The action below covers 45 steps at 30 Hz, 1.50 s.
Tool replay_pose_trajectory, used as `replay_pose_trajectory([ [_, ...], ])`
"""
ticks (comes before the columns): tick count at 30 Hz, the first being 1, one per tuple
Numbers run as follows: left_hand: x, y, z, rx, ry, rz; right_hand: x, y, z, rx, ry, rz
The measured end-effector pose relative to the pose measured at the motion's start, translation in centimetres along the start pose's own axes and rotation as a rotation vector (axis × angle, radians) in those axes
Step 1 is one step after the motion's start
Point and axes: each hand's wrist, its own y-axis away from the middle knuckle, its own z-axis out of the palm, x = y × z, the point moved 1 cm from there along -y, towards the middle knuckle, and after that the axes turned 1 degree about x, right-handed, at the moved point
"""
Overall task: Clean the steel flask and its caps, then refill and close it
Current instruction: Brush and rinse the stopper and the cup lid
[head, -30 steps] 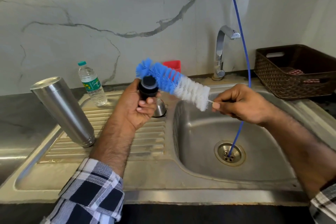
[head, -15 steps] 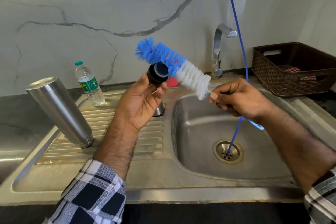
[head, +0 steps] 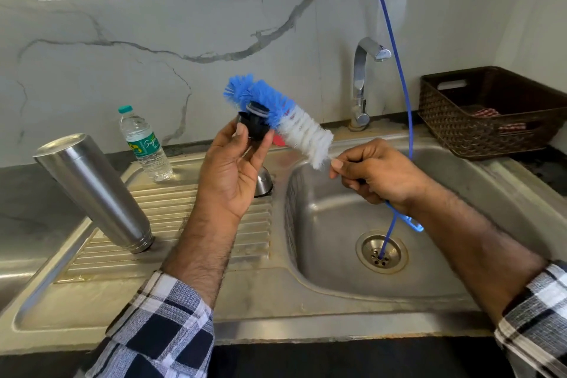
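- Your left hand (head: 233, 175) pinches the black inner cap (head: 253, 124) at its sides, leaving its face free for the bristles.
- Your right hand (head: 376, 175) has its grip clamped on the bottle brush (head: 285, 120) close to the bristles, probably for firmer scrubbing.
- The steel flask (head: 92, 190) stands mouth-down and tilted on the drainboard (head: 171, 224), likely to drain.
- The steel outer cap (head: 263, 182) sits behind your left hand, uncleaned as far as you can judge.

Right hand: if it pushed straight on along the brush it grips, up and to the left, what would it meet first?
Likely the black cap held by the left hand; the right hand holds the bottle brush, whose bristles already lie against it. Depth is uncertain from one view.
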Motion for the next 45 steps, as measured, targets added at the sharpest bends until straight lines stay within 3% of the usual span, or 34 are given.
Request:
replay_pose_trajectory([
  [4,0.5,-0.6,-1.2,0.209,0.116,0.063,-0.3,0.7,-0.2,0.049,0.219,-0.090],
  [8,0.1,-0.9,-1.1,0.312,0.164,0.061,-0.5,0.9,0.9,0.213,0.471,-0.232],
  [14,-2.1,0.3,0.6,0.163,-0.102,-0.071,-1.1,0.8,3.8,0.380,0.582,-0.347],
  [18,-0.6,-0.6,-0.2,0.244,-0.065,0.011,-1.5,1.1,3.1,0.388,0.720,-0.292],
  [22,0.5,-0.7,-1.5,0.294,-0.154,0.062,-1.7,1.9,1.9,0.281,0.702,-0.199],
  [27,0.4,-1.0,-2.0,0.295,-0.261,0.227,-2.5,2.4,1.1,0.391,0.680,-0.301],
  [31,-0.8,0.2,-0.6,0.144,-0.539,0.326,-2.5,2.2,2.0,0.433,0.711,-0.316],
  [34,-1.3,0.6,0.5,0.091,-0.585,0.355,-2.4,1.6,2.3,0.439,0.684,-0.287],
  [40,2.0,-0.7,-2.5,0.323,-0.496,0.398,-2.1,2.0,1.0,0.355,0.666,-0.238],
  [45,-0.2,0.4,-0.3,0.099,-0.712,0.386,-2.1,1.3,2.8,0.407,0.675,-0.293],
])
